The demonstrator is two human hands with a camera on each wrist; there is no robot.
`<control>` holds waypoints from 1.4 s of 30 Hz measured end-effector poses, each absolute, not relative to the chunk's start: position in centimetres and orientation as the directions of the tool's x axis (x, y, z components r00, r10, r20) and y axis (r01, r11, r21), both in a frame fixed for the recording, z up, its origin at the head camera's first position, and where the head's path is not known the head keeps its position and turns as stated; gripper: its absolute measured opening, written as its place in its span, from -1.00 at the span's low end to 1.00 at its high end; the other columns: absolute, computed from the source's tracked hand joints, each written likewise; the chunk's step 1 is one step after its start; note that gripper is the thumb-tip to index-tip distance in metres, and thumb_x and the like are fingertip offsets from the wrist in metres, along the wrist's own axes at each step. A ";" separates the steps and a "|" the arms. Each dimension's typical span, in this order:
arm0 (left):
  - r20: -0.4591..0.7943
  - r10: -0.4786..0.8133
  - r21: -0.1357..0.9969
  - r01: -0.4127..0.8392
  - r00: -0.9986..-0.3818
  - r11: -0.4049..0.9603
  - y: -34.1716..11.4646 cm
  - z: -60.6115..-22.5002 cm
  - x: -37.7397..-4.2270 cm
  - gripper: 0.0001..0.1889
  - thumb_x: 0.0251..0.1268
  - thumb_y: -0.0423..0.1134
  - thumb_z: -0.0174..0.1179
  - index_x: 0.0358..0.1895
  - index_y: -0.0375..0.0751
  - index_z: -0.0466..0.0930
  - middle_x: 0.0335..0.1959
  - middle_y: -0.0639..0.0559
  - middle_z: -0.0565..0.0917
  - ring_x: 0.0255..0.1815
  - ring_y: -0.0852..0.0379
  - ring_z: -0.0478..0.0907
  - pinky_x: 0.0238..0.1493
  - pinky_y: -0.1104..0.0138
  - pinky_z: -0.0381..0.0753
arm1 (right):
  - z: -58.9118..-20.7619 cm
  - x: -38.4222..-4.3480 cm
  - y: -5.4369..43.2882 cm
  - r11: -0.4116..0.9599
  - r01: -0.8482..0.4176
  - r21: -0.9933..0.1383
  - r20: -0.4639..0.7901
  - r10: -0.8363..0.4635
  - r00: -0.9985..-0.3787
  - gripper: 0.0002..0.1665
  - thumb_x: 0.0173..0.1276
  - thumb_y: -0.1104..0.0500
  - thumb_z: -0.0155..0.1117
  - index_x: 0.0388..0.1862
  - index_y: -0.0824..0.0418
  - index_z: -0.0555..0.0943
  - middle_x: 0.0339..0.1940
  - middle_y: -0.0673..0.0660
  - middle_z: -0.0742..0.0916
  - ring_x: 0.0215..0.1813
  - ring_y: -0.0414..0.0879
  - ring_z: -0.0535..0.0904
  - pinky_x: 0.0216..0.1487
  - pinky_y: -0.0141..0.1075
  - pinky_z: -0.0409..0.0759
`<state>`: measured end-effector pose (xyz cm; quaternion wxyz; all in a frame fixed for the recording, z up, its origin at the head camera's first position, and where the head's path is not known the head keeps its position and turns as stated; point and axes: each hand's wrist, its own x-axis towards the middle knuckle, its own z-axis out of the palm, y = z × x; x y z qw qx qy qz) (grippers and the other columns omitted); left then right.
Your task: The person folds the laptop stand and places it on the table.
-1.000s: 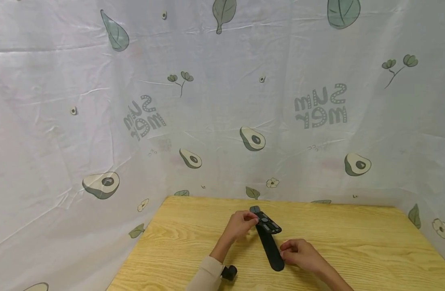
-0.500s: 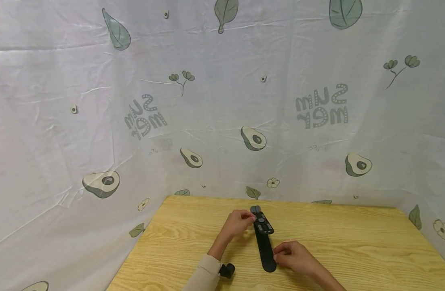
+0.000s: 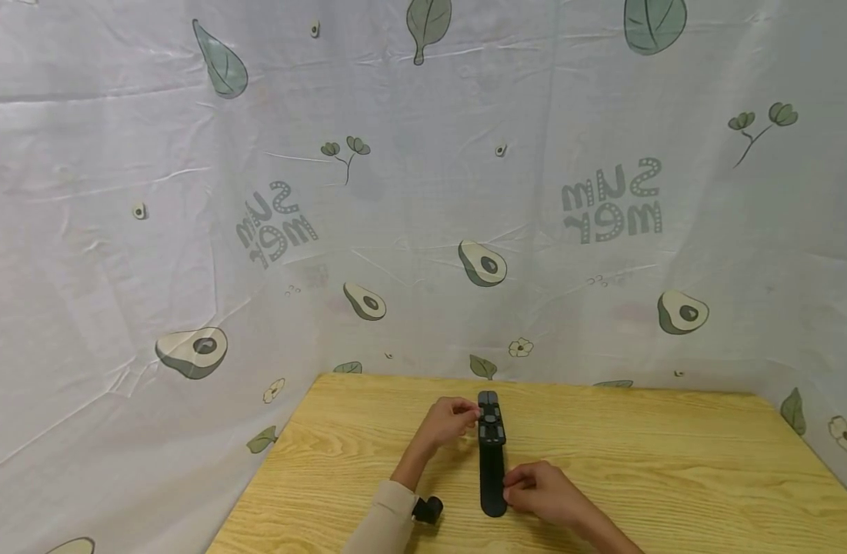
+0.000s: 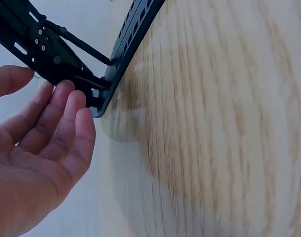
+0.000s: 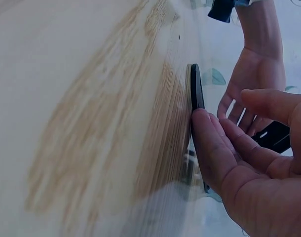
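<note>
A black folding stand [image 3: 492, 473] lies lengthwise on the wooden table, its flat base running toward me. Over the far half of the base sits a raised, tilted plate [image 3: 491, 423] on struts, with grey pads on top. At the plate's left edge is my left hand [image 3: 448, 421], its thumb and loosely bent fingertips touching the edge in the left wrist view. My right hand [image 3: 544, 492] is at the right side of the base's near end. In the right wrist view its fingertips rest against the base's edge, and the thumb stands apart.
A small black cylinder-shaped piece [image 3: 428, 510] shows beside my left sleeve [image 3: 383, 512]. Behind the wooden table [image 3: 638, 462] hangs a pale curtain [image 3: 409, 200] printed with avocados and leaves, which also runs down the left and right sides.
The stand has turned so that its near end swung left and now points straight toward me. The raised plate has lined up over the base. My right hand moved left with it.
</note>
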<state>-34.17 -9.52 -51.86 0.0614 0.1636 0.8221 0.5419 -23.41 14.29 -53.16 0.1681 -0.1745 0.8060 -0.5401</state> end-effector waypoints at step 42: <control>0.189 0.387 0.842 0.352 -0.902 0.409 -12.9 -51.5 -33.0 -0.67 0.43 -0.34 0.37 0.21 -0.25 0.73 0.20 -0.38 0.71 0.05 -0.17 0.76 -0.09 0.20 0.77 | -52.9 -25.0 14.1 0.380 -0.201 -0.903 0.055 -0.362 -0.931 -0.64 0.54 0.23 0.33 0.15 0.49 0.66 -0.05 0.21 0.82 -0.04 0.00 0.75 -0.13 -0.25 0.77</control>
